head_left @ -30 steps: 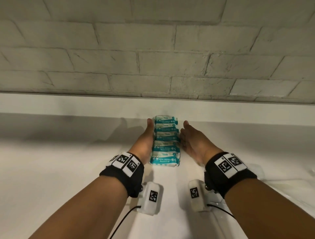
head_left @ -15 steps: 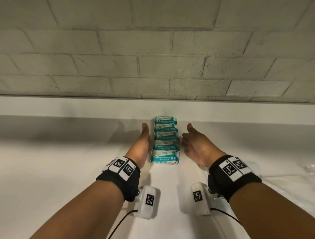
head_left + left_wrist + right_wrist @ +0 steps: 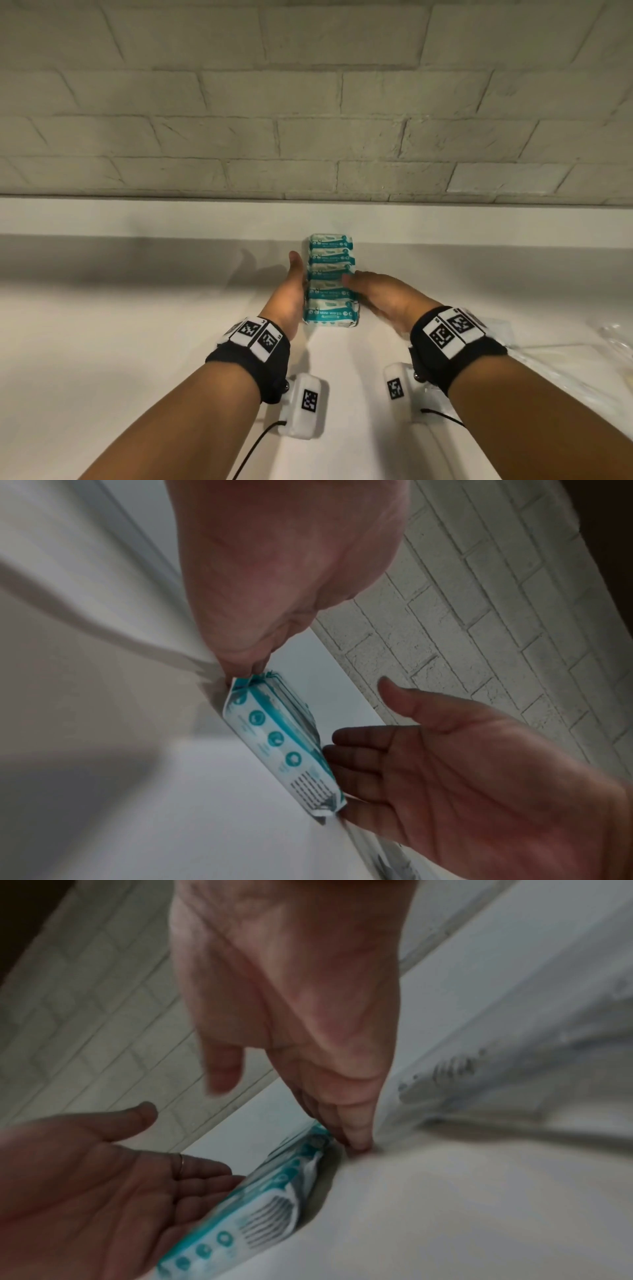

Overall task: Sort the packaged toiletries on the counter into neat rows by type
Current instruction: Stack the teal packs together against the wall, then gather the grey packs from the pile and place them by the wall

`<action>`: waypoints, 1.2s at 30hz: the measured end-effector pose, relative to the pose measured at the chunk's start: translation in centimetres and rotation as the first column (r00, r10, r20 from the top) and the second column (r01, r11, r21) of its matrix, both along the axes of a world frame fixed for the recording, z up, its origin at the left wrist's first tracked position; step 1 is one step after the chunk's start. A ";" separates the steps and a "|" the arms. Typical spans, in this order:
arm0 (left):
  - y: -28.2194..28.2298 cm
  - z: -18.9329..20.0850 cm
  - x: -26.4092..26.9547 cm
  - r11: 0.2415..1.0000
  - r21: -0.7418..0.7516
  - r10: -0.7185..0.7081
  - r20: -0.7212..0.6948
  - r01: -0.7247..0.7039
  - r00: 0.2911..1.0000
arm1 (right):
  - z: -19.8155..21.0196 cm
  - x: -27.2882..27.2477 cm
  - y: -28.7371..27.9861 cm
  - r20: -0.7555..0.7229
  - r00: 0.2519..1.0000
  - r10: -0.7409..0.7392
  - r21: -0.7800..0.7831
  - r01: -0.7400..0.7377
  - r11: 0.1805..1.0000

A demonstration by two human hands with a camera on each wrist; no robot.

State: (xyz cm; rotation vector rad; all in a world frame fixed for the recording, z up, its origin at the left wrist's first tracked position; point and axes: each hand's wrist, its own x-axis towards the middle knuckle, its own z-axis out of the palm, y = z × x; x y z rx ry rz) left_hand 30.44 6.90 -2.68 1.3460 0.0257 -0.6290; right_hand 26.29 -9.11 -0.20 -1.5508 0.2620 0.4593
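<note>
Several teal-and-white mini wipes packs point(image 3: 331, 281) stand in one row on the white counter point(image 3: 137, 342), running from near me back to the ledge. My left hand point(image 3: 293, 287) lies flat along the row's left side, fingers straight. My right hand point(image 3: 371, 289) presses against the right side, its fingertips reaching over the middle packs. In the left wrist view the nearest pack point(image 3: 284, 748) sits between my left hand point(image 3: 274, 588) and my right hand's point(image 3: 462, 764) straight fingers. The right wrist view shows the pack point(image 3: 270, 1202) touched by both my right hand point(image 3: 342, 1110) and my left hand point(image 3: 103, 1191).
A raised white ledge point(image 3: 171, 219) and a grey brick wall point(image 3: 308, 120) close off the back of the counter. Crumpled clear plastic packaging point(image 3: 613, 339) lies at the far right edge.
Half a second ago both hands stood a little apart from the row. They have now closed in and touch its two sides again.
</note>
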 end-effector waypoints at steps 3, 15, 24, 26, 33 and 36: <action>0.2 0.1 -0.1 1.000 0.000 -0.009 0.009 0.009 1.000 | -0.2 -0.3 0.2 -0.031 0.946 0.324 -0.445 -0.303 0.842; 0.4 -0.9 0.5 0.999 0.037 -0.022 0.002 0.022 1.000 | -1.4 1.0 1.4 -0.095 0.893 0.440 -0.908 -0.259 0.330; 1.0 1.6 -1.8 0.891 0.381 0.092 0.381 -0.247 0.920 | 3.1 -2.8 -3.1 0.065 0.945 0.320 -0.667 -0.197 0.719; 0.4 2.4 -3.2 0.888 0.357 0.106 0.456 -0.290 0.884 | 3.7 -4.9 -6.1 0.066 0.952 0.299 -0.767 -0.143 0.626; -7.3 4.0 -8.7 0.538 0.835 -0.711 0.375 0.116 0.595 | 3.1 -13.2 -12.6 -0.312 0.905 0.287 -0.908 -0.373 0.190; -10.3 2.7 -10.4 0.161 0.978 -0.891 0.088 0.129 0.445 | 1.7 -16.5 -13.9 -0.363 0.888 0.281 -0.882 -0.425 0.202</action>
